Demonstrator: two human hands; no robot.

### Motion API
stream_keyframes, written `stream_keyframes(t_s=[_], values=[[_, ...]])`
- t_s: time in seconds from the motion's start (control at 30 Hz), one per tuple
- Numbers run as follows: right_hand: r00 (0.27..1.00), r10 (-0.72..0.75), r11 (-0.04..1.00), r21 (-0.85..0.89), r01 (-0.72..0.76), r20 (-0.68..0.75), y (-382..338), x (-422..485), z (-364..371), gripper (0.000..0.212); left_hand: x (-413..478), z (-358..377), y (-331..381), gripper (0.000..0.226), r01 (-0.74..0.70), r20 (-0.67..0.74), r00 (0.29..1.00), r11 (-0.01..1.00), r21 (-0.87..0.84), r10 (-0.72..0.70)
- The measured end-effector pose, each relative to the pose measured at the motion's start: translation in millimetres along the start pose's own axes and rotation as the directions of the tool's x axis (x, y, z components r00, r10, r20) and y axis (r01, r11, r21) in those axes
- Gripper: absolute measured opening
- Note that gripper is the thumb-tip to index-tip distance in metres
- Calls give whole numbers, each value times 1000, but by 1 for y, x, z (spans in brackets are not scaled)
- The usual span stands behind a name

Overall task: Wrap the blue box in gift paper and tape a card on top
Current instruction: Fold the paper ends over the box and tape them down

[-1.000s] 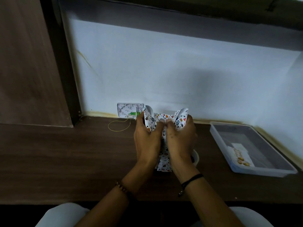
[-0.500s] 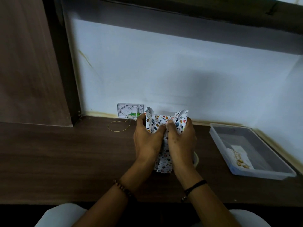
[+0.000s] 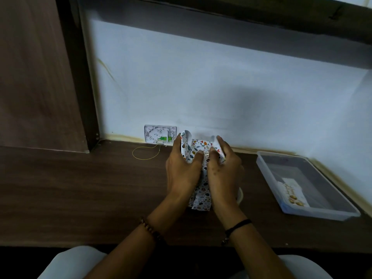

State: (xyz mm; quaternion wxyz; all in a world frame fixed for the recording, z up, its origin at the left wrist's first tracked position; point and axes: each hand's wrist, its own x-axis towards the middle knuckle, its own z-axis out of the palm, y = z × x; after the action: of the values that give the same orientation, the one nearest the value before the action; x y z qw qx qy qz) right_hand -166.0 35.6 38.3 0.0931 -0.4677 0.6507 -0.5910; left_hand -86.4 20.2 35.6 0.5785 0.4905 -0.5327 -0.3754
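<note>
White gift paper [image 3: 201,150] printed with small coloured shapes is folded up around a box on the dark wooden desk; the blue box itself is hidden under the paper. My left hand [image 3: 182,170] grips the left side, thumb pressing the paper's top fold. My right hand [image 3: 223,168] grips the right side, thumb meeting the left one at the middle seam. Two loose paper flaps stand up at the far end. A card [image 3: 291,191] with gold lettering lies in a clear plastic tray [image 3: 267,170] at the right.
A white roll, probably tape [image 3: 240,195], peeks out behind my right wrist. A white wall socket plate [image 3: 159,135] with a thin yellow wire loop [image 3: 146,153] sits at the desk's back. The wall stands close behind the parcel. A wooden panel rises at the left.
My hands stay on the parcel; the thumbs have shifted slightly along the middle seam, pressing the paper down. The view has drifted a little.
</note>
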Motion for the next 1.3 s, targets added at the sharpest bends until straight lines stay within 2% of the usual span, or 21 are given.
stream_keyframes(t_s=[0.17, 0.3, 0.47, 0.6, 0.73, 0.83, 0.9, 1.03, 1.13, 1.23, 1.3], values=[[992, -122, 986, -109, 124, 18, 2, -1, 2, 46, 0, -2, -2, 53, -14, 27, 1000, 1000, 1, 14], [979, -194, 964, -169, 203, 66, 5, 1, 1, 47, 0, -4, -3, 50, -40, 39, 998, 999, 19, 39], [939, -253, 892, -319, 320, 233, 5, 3, -2, 46, 3, -6, -4, 43, -47, 52, 998, 999, 3, 47], [885, -198, 823, -418, 384, 421, 0, 4, -8, 56, 7, -6, -5, 39, -52, 65, 997, 999, -6, 52], [828, -127, 857, -359, 369, 547, -5, 7, -18, 62, 9, -7, -8, 42, -29, 83, 996, 1000, -11, 30], [805, -103, 897, -295, 329, 584, -6, 6, -23, 87, 9, -7, -9, 46, -24, 96, 995, 999, -29, 27], [794, -116, 861, -339, 380, 596, -5, 7, -23, 97, 9, -7, -10, 50, -29, 92, 995, 999, -30, 32], [769, -124, 795, -401, 455, 627, -11, 7, -19, 82, 8, -8, -9, 60, -40, 109, 993, 998, -52, 46], [749, -93, 762, -437, 477, 656, -14, 6, -16, 83, 9, -8, -9, 67, -35, 126, 991, 997, -68, 44], [726, -65, 754, -442, 485, 684, -14, 8, -16, 85, 8, -10, -9, 62, -36, 146, 988, 997, -72, 46], [711, -90, 787, -387, 480, 698, -13, 9, -19, 82, 7, -10, -8, 58, -35, 144, 988, 997, -75, 45]])
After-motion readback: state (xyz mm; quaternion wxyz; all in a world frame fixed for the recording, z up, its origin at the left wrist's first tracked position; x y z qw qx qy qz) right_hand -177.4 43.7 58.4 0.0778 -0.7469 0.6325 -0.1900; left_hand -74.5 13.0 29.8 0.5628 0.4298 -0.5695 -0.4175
